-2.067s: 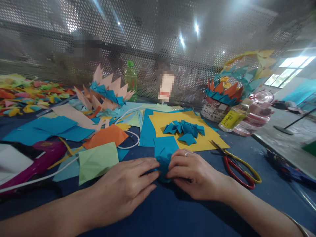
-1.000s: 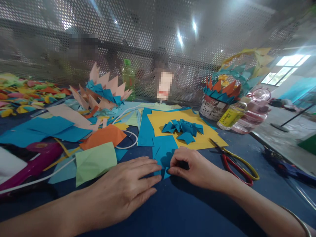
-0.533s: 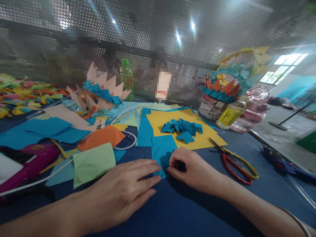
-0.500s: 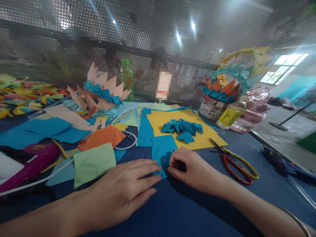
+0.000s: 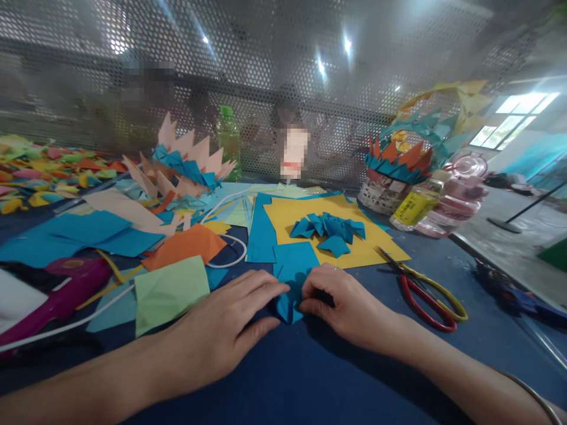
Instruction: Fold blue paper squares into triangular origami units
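Observation:
Between my hands on the blue table lies a small blue paper piece (image 5: 289,311), partly folded, with its near corner pointing toward me. My left hand (image 5: 241,313) rests at its left side, fingers stretched and touching the paper, thumb apart from them. My right hand (image 5: 343,298) is curled, with thumb and fingertips closed at the paper's right edge, and wears a ring. Just behind, a flat blue sheet (image 5: 296,260) runs under my fingers. Several folded blue paper points (image 5: 328,227) lie in a pile on a yellow sheet (image 5: 283,215).
Scissors (image 5: 432,295) with red and yellow handles lie to the right. A purple glue gun (image 5: 73,283) and paper sheets, including a green one (image 5: 172,292), are at the left. Behind stand a peach-and-blue paper craft (image 5: 190,153), a decorated pot (image 5: 383,192) and a small yellow-labelled bottle (image 5: 416,203).
The blue paper piece between my hands has a raised fold that was not visible before. My left fingers have drawn up and bent slightly; my right hand has barely moved.

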Demonstrator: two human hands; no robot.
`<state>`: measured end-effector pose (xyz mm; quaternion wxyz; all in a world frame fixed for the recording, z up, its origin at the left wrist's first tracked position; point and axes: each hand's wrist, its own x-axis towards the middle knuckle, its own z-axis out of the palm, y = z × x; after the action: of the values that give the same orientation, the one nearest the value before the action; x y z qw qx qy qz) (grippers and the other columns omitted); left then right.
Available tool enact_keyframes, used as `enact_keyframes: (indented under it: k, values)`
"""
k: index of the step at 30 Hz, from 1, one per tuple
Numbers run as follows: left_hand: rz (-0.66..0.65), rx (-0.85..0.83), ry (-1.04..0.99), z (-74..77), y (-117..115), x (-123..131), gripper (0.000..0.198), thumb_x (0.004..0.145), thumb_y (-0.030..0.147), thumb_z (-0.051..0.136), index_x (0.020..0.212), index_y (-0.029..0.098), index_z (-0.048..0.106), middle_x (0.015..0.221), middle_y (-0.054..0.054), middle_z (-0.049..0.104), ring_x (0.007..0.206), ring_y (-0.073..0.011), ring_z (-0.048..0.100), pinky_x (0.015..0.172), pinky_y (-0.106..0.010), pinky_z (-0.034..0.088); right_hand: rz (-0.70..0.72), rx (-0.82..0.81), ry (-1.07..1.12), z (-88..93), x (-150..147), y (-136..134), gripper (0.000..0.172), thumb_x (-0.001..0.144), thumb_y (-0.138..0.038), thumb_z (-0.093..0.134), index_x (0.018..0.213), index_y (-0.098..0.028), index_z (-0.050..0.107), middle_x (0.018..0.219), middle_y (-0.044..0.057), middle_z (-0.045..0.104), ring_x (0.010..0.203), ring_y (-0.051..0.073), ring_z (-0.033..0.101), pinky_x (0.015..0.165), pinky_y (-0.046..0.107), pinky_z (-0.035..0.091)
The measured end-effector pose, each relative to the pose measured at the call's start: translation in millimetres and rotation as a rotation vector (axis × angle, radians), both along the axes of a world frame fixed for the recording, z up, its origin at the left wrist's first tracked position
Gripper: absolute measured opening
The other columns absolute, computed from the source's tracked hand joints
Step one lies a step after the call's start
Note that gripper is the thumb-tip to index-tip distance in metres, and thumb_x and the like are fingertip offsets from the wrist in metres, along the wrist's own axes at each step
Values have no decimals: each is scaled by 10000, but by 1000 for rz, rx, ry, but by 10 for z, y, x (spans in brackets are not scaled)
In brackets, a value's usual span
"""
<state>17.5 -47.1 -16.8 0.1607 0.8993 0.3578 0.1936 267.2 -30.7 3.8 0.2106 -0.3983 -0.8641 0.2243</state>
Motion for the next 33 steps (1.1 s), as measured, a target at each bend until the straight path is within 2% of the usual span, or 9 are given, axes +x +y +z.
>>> enact_keyframes:
  k: [2, 4, 7, 11, 16, 22, 33]
  values:
    - [6, -37, -59, 13, 13, 7, 307, 999, 236, 530, 1298, 300, 545, 1223, -30, 586, 1160, -200, 559, 978, -312, 460, 40, -12, 43, -1, 2, -4, 176, 886, -107, 693, 772, -172, 576, 763, -6, 590, 734, 139, 530, 695, 257, 388]
    - [-13, -54, -101, 40, 19, 19, 185, 986, 165, 533, 1111, 272, 618, 1085, -8, 589, 1042, -165, 576, 905, -268, 448, 89, -24, 88, 0, 2, -11, 165, 907, -104, 663, 785, -173, 577, 783, -2, 592, 749, 136, 538, 702, 248, 401]
    - [-44, -58, -136, 90, 11, 39, 193, 980, 102, 512, 910, 235, 633, 966, 12, 575, 922, -129, 569, 834, -236, 422, 156, -38, 120, 0, 2, -21, 136, 915, -82, 639, 826, -174, 594, 829, 4, 613, 790, 134, 557, 739, 244, 419]
    - [-65, -77, -178, 121, 9, 54, 184, 971, 112, 543, 886, 232, 652, 934, 21, 597, 888, -125, 572, 815, -236, 414, 175, -64, 98, 8, 5, -25, 95, 894, -85, 664, 892, -173, 627, 893, 20, 647, 852, 147, 579, 798, 263, 432]
    - [-84, -128, -176, 111, 72, 81, 184, 975, 170, 582, 841, 237, 689, 870, 25, 633, 853, -141, 574, 799, -262, 416, 126, -61, 38, 14, -12, -38, 87, 917, -180, 669, 839, -180, 630, 864, 21, 636, 830, 159, 569, 773, 284, 433]
    - [-115, -134, -119, 144, 122, 163, 258, 1014, 225, 516, 801, 219, 661, 831, 19, 631, 838, -153, 571, 841, -306, 400, 82, -5, 29, 9, -58, -84, 125, 887, -159, 692, 797, -181, 608, 817, 11, 614, 789, 156, 552, 756, 288, 422]
    - [-47, -117, -126, 142, 101, 256, 157, 908, 96, 662, 795, 206, 655, 783, 52, 666, 789, -140, 564, 783, -293, 369, 26, 16, 42, -43, -73, -117, 134, 835, -89, 685, 787, -173, 592, 812, 7, 597, 787, 156, 547, 758, 297, 408]
